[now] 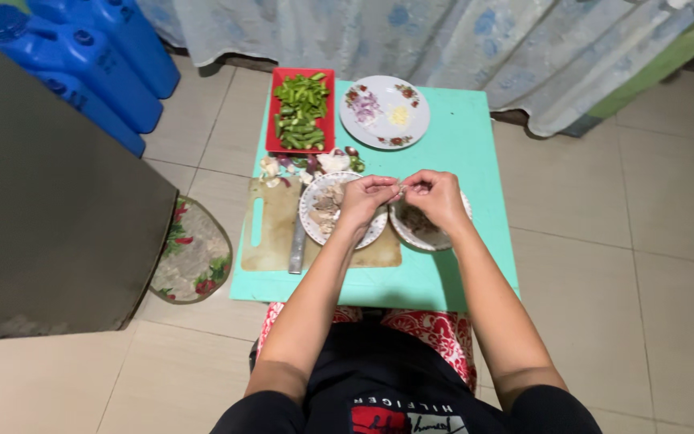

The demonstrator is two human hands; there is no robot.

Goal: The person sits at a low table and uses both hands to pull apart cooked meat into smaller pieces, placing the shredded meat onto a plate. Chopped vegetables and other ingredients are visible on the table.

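Note:
My left hand (365, 197) and my right hand (435, 195) meet over the low turquoise table (475, 153), both pinching one small pale morsel (402, 190) between their fingertips. Under my left hand is a white plate (312, 215) with brownish shredded pieces. A second bowl (413, 233) with darker scraps lies beneath my right hand. Both dishes rest partly on a wooden cutting board (271, 233), beside a knife (297, 245).
A red tray of cut green vegetables (301, 110) and a floral plate (385, 112) with chopped onion and garlic stand at the table's far end. Peelings (307, 163) lie between. Blue jugs (82, 60) and a dark cabinet (42, 217) stand left; a floor mat (194, 253) is beside them.

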